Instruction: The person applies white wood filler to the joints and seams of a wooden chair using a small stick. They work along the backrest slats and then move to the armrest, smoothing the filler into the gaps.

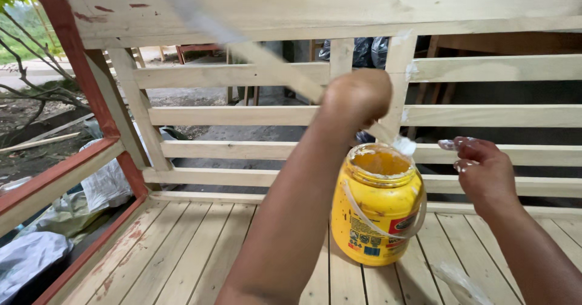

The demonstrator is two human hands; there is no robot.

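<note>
Nearest the camera, the left forearm is rising up the middle of the view, and the left hand (pixel 356 97) is closing its grip around a long pale wooden stick (pixel 254 53) that is slanting up to the left, blurred along its length. The stick's lower end, tipped with white paste, is sitting just above the far rim of the yellow tub (pixel 377 211). The right hand (pixel 482 170) is hovering just right of the tub, its grip loosely open and holding nothing, fingertips (pixel 453 144) smeared with white paste. The tub is standing open and upright on the plank floor (pixel 182 250), its white bail handle hanging down the front, between the two arms.

Behind the tub, horizontal wooden slats (pixel 242 116) are closing off the far side, with an upright post (pixel 397 87) smeared white right behind the stick's tip. A broad beam (pixel 364 2) is running overhead. On the left, a red-painted rail (pixel 60 171) is bounding the floor; beyond it, grey sacks (pixel 106 180) are lying on the ground. The planks left of the tub are offering the widest room.
</note>
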